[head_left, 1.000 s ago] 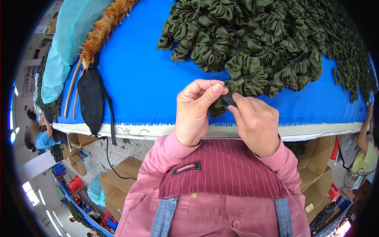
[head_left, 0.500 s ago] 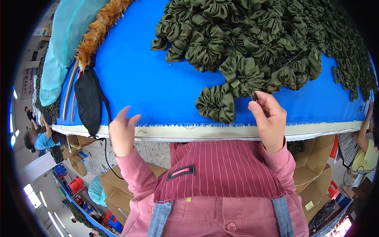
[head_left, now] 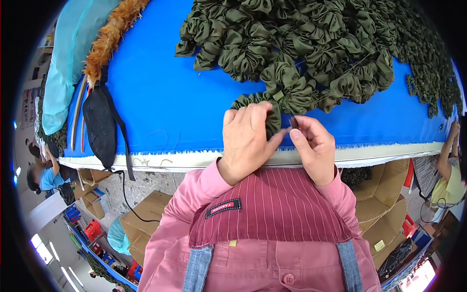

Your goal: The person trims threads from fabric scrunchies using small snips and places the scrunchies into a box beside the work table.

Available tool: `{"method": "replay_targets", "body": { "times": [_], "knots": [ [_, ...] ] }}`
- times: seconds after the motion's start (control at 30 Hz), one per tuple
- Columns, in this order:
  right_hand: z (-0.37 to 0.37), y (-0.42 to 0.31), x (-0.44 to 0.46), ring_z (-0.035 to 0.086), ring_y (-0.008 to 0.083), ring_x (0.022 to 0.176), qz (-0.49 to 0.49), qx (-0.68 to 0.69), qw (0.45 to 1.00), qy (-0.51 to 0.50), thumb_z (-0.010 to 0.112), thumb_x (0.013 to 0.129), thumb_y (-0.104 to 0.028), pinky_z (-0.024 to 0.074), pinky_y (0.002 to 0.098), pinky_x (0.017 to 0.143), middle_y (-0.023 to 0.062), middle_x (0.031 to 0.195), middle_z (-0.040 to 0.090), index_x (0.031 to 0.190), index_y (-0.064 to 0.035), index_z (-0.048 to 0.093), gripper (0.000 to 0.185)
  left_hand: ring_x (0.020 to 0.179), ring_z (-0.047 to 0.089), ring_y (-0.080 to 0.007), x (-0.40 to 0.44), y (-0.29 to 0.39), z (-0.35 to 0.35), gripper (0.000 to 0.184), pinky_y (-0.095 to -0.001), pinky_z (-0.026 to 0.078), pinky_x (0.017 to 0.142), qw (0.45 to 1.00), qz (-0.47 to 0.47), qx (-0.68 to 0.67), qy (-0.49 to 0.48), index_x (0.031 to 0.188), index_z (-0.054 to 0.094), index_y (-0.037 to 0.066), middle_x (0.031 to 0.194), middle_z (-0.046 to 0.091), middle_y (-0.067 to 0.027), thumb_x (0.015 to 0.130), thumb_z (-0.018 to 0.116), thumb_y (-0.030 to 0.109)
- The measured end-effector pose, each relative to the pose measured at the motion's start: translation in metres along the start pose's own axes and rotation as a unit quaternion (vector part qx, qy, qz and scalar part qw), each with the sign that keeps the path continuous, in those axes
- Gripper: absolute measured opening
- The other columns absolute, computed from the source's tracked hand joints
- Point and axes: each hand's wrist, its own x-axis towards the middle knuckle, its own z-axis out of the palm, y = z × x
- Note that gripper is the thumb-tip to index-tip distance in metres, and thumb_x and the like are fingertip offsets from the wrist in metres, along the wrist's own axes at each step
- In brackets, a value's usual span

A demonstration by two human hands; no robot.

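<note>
A dark green gathered fabric scrunchie [head_left: 275, 120] lies near the front edge of the blue-covered table [head_left: 160, 104]. My left hand [head_left: 246, 140] is over it, fingers curled onto the cloth and hiding most of it. Close by on the right, my right hand [head_left: 314, 147] pinches a small dark object [head_left: 293, 122] between thumb and forefinger; its kind is hard to make out. My left thumb points toward that object, almost at the right fingertips. Just beyond lies another green scrunchie [head_left: 296, 95] with a small pale tag, at the near side of a large scrunchie heap [head_left: 306, 36].
Left on the table are a black mesh pouch [head_left: 99, 124] with a strap, an orange-brown fluffy duster [head_left: 109, 39] and a sheer turquoise cloth [head_left: 65, 78]. Cardboard boxes [head_left: 146, 214] stand below the edge. A person in blue [head_left: 48, 179] is far left; another in yellow [head_left: 450, 187], far right.
My left hand has moved right, from the bare blue cloth onto the near scrunchie. My right hand has shifted slightly left, still pinching the dark object. The view has shifted a little.
</note>
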Motion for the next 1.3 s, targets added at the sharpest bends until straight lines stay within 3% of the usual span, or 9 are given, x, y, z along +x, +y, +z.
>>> {"method": "replay_targets", "body": {
  "times": [0.1,0.23,0.4,0.9,1.1,1.3],
  "knots": [
    [0.007,0.002,0.002,0.046,0.0080,0.057,-0.030,0.019,0.999,0.022,0.066,0.081,-0.004,0.0401,0.0195,0.054,0.0030,0.071,0.060,0.101,0.0047,0.062,0.023,0.076,0.058,-0.0202,-0.005,-0.006,-0.008,0.042,-0.0295,0.039,0.074,0.999,-0.036,-0.034,0.004,0.107,0.056,0.003,0.086,0.062,-0.0065,0.069,0.072,0.011],
    [0.015,0.000,0.001,0.048,0.0091,0.057,-0.023,0.016,0.999,-0.023,0.066,0.080,-0.003,0.0409,0.0205,0.054,0.0042,0.072,0.062,0.101,0.0047,0.062,0.023,0.075,0.056,-0.0154,-0.014,-0.015,-0.024,0.031,-0.0267,0.042,0.070,0.943,-0.186,-0.274,0.034,0.103,0.059,0.003,0.084,0.061,-0.0055,0.074,0.069,0.007],
    [0.023,-0.005,-0.001,0.050,0.0106,0.058,-0.032,-0.017,0.999,-0.036,0.067,0.078,-0.001,0.0419,0.0216,0.054,0.0062,0.076,0.064,0.102,0.0047,0.062,0.024,0.071,0.053,-0.0123,-0.015,-0.009,-0.040,0.021,-0.0238,0.043,0.066,0.908,-0.232,-0.347,0.030,0.100,0.061,0.002,0.082,0.060,-0.0041,0.080,0.066,0.005],
    [0.034,-0.010,-0.001,0.051,0.0127,0.055,-0.146,-0.101,0.984,0.004,0.068,0.076,0.002,0.0415,0.0228,0.051,0.0078,0.077,0.066,0.097,0.0040,0.064,0.022,0.064,0.048,-0.0085,-0.016,-0.006,-0.042,0.012,-0.0203,0.041,0.060,0.873,-0.257,-0.414,0.009,0.095,0.063,0.000,0.081,0.058,-0.0020,0.084,0.063,0.005],
    [0.030,-0.006,-0.001,0.051,0.0120,0.055,-0.147,-0.085,0.985,0.002,0.067,0.076,0.002,0.0406,0.0223,0.051,0.0072,0.076,0.066,0.097,0.0034,0.064,0.021,0.064,0.048,-0.0083,-0.014,-0.003,-0.045,0.011,-0.0201,0.040,0.060,0.868,-0.270,-0.416,-0.003,0.095,0.063,0.000,0.081,0.057,-0.0020,0.085,0.062,0.005],
    [0.022,-0.007,-0.003,0.049,0.0094,0.055,-0.063,0.001,0.997,-0.039,0.064,0.081,0.000,0.0392,0.0200,0.050,0.0071,0.074,0.065,0.100,0.0028,0.064,0.019,0.065,0.049,-0.0097,-0.014,-0.006,-0.043,0.012,-0.0205,0.041,0.060,0.882,-0.242,-0.405,-0.002,0.094,0.063,0.001,0.081,0.058,-0.0028,0.083,0.063,0.004]
  ]
}}
